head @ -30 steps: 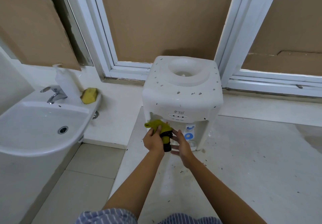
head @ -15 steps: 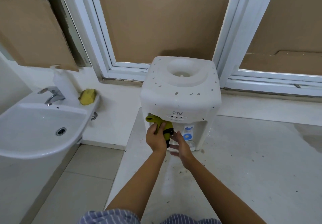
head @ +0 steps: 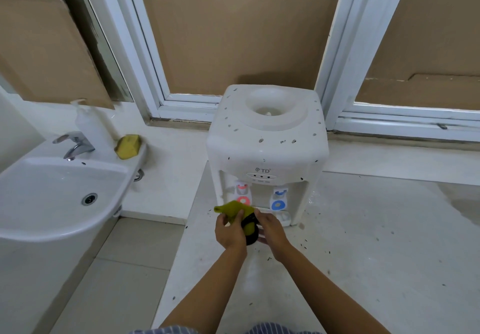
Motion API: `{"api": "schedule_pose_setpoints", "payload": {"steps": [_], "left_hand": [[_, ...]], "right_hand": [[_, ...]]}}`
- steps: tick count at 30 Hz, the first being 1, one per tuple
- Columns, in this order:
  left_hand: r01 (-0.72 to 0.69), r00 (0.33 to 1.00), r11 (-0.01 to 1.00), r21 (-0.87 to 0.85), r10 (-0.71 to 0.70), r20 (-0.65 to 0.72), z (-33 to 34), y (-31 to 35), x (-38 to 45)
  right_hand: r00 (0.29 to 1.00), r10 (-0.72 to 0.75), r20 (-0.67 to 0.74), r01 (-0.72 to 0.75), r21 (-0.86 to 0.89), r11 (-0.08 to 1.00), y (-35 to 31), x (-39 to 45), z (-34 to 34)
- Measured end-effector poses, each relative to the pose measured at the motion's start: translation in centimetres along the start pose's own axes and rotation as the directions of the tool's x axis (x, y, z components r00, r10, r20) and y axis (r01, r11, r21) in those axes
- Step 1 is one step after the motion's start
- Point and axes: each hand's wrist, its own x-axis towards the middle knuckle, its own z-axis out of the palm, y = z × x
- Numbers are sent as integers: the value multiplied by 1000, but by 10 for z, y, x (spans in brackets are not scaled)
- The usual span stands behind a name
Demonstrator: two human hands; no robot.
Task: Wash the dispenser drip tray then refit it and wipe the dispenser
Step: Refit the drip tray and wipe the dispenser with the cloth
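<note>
A white tabletop water dispenser (head: 267,149) stands on a pale counter under the window, speckled with dark spots. Its red tap (head: 242,190) and blue tap (head: 278,198) show in the front recess. The drip tray (head: 281,216) sits at the recess bottom, mostly hidden behind my hands. Just in front of it, my left hand (head: 230,232) and my right hand (head: 271,229) both grip a yellow-green cloth (head: 235,209) with a black band.
A white sink (head: 59,193) with a chrome faucet (head: 74,144) is at the left. A yellow sponge (head: 128,145) and a soap bottle (head: 89,123) rest on its rim. The counter (head: 363,242) carries dark specks. Cardboard covers the windows behind.
Both hands drew the cloth down and back out of the dispenser's recess, uncovering the red tap. The view moved slightly closer.
</note>
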Motion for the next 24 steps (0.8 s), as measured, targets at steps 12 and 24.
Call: {"api": "schedule_pose_setpoints", "payload": {"steps": [12, 24], "left_hand": [[-85, 994, 988, -131, 93, 57, 16, 20, 9], [173, 919, 977, 129, -207, 337, -29, -40, 18]], "right_hand": [[969, 243, 41, -218, 601, 769, -20, 16, 24], [930, 367, -13, -354, 234, 906, 39, -6, -23]]}}
